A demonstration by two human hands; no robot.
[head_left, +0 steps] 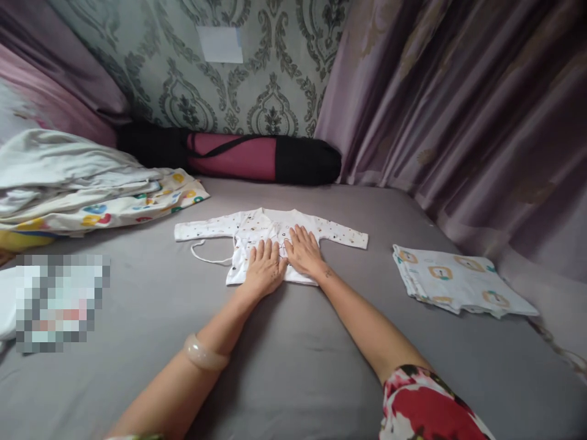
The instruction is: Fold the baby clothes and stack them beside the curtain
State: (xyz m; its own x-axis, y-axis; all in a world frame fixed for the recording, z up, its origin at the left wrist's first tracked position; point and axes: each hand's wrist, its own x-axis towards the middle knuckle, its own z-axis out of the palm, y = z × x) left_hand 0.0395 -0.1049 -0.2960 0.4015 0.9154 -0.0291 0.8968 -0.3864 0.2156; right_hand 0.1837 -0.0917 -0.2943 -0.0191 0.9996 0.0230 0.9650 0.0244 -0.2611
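Note:
A small white baby shirt (pixel 254 226) with tiny printed dots lies spread on the grey bed sheet (pixel 293 366), its two sleeves stretched out to the sides. From its left edge a thin white tie string (pixel 206 261) curls onto the sheet. My left hand (pixel 266 266) rests flat on the lower front of the shirt, fingers pointing away from me. Beside it, my right hand (pixel 303 250) lies flat on the front too, a little farther up. Both hands are open, and they cover part of the shirt's middle.
At right lies a folded patterned cloth (pixel 458 278). A rumpled pale blanket (pixel 68 177) is heaped at left, with a blurred-out item (pixel 64 305) nearer me. Along the wall rests a long black and maroon bag (pixel 233 156). Purple curtains (pixel 435 91) hang at the right.

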